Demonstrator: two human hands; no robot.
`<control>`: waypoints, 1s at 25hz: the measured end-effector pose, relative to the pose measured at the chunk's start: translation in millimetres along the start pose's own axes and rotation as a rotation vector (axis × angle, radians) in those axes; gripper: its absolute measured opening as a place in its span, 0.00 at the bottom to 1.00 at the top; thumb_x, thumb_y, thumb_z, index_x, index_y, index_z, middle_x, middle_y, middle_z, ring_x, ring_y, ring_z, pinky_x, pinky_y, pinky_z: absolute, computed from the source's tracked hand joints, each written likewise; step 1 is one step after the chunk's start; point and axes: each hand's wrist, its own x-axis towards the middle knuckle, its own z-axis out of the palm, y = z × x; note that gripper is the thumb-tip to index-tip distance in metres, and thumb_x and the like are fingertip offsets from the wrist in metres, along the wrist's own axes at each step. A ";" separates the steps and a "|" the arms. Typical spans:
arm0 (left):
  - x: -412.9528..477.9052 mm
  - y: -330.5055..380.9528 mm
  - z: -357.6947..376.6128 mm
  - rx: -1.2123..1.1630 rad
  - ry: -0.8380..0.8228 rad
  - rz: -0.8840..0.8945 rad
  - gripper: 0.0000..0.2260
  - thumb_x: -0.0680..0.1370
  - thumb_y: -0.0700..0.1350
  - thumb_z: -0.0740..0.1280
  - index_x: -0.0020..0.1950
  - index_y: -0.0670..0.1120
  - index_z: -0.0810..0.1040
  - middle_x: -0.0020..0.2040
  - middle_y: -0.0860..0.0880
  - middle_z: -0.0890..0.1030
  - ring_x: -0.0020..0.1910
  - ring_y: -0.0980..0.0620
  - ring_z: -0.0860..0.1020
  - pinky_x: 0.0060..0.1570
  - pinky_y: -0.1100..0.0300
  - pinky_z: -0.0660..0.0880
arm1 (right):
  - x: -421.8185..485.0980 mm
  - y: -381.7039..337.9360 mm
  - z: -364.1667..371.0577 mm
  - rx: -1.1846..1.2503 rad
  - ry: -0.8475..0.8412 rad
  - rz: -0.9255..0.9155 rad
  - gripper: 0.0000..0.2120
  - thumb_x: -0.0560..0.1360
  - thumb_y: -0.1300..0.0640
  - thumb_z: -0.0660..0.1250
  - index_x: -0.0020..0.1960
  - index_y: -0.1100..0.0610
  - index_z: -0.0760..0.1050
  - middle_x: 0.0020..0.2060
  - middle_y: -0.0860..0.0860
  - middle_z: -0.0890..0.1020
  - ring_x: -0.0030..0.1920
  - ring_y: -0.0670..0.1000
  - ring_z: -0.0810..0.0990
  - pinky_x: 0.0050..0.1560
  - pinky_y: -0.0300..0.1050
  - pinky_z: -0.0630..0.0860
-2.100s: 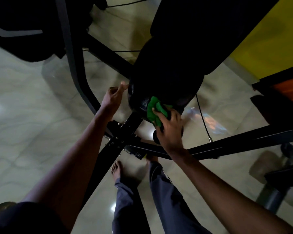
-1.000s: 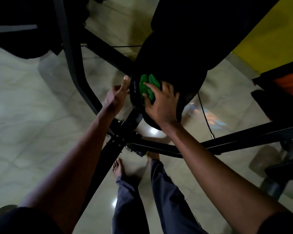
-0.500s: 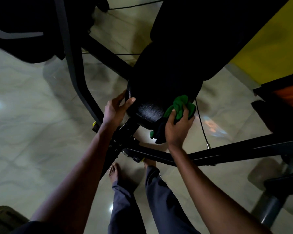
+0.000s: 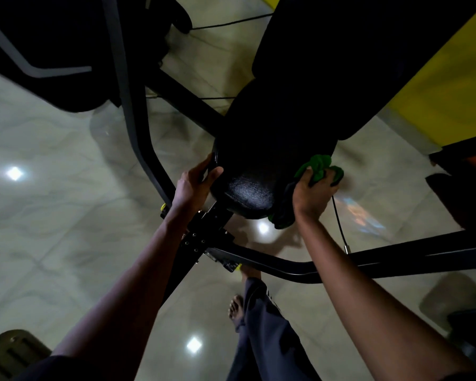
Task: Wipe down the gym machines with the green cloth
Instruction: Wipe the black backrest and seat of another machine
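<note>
A black padded seat of a gym machine sits in the middle of the view, with a long black back pad rising behind it. My right hand grips the bunched green cloth against the seat's right edge; a fold of the cloth hangs below the wrist. My left hand holds the seat's left edge, thumb on top and fingers wrapped around the rim.
Black frame tubes run under the seat, and one bar crosses to the right. A thin cable hangs beside my right hand. A yellow wall stands at the right. My legs and bare foot are on the glossy tiled floor.
My right hand has carried the cloth from the seat's front-left across to its right edge. My left hand has closed around the left rim.
</note>
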 end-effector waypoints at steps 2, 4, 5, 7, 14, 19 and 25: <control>-1.0 6.5 -1.8 0.077 -0.019 0.004 0.23 0.80 0.61 0.64 0.74 0.63 0.67 0.68 0.54 0.77 0.67 0.51 0.75 0.61 0.57 0.73 | 4.9 -2.0 -7.8 -0.040 -0.054 -0.014 0.22 0.82 0.49 0.62 0.71 0.61 0.69 0.65 0.65 0.69 0.61 0.64 0.75 0.59 0.49 0.72; -8.4 18.5 -7.0 0.135 -0.007 -0.019 0.23 0.80 0.61 0.62 0.76 0.61 0.66 0.70 0.50 0.76 0.69 0.47 0.73 0.59 0.58 0.71 | 13.6 -7.9 -23.6 -0.083 -0.126 -0.035 0.23 0.81 0.45 0.60 0.68 0.61 0.72 0.62 0.65 0.74 0.61 0.64 0.76 0.59 0.50 0.72; -13.2 26.0 -10.5 0.141 0.007 -0.023 0.24 0.81 0.60 0.62 0.76 0.60 0.65 0.71 0.48 0.75 0.70 0.46 0.73 0.59 0.57 0.71 | 17.4 -13.7 -33.8 -0.093 -0.164 -0.052 0.23 0.81 0.44 0.60 0.65 0.61 0.74 0.60 0.64 0.77 0.60 0.64 0.77 0.57 0.50 0.73; -27.7 45.2 -21.1 0.131 0.023 -0.023 0.25 0.81 0.58 0.62 0.78 0.57 0.64 0.71 0.46 0.75 0.69 0.46 0.73 0.62 0.56 0.70 | 19.4 -32.3 -57.1 -0.107 -0.257 -0.084 0.20 0.82 0.45 0.61 0.60 0.61 0.76 0.56 0.63 0.80 0.58 0.64 0.78 0.53 0.48 0.73; -111.7 120.1 -98.0 0.166 0.053 0.072 0.25 0.81 0.55 0.64 0.78 0.56 0.64 0.70 0.40 0.74 0.66 0.41 0.75 0.68 0.50 0.70 | -29.3 -149.9 -146.7 -0.252 -0.536 -0.395 0.22 0.78 0.43 0.68 0.67 0.52 0.76 0.62 0.57 0.80 0.63 0.60 0.78 0.59 0.47 0.74; -177.2 170.0 -184.3 0.257 0.195 0.130 0.27 0.81 0.53 0.66 0.79 0.53 0.63 0.78 0.49 0.65 0.76 0.48 0.64 0.74 0.51 0.62 | -84.0 -245.5 -215.1 -0.304 -0.576 -0.549 0.25 0.77 0.42 0.69 0.70 0.51 0.75 0.65 0.57 0.79 0.65 0.60 0.76 0.60 0.47 0.74; -256.6 206.3 -282.7 0.286 0.443 0.127 0.28 0.80 0.53 0.67 0.78 0.52 0.64 0.75 0.49 0.70 0.74 0.49 0.68 0.72 0.57 0.62 | -151.9 -353.0 -260.1 -0.277 -0.623 -0.791 0.24 0.78 0.44 0.69 0.67 0.59 0.76 0.63 0.60 0.79 0.64 0.61 0.76 0.60 0.49 0.74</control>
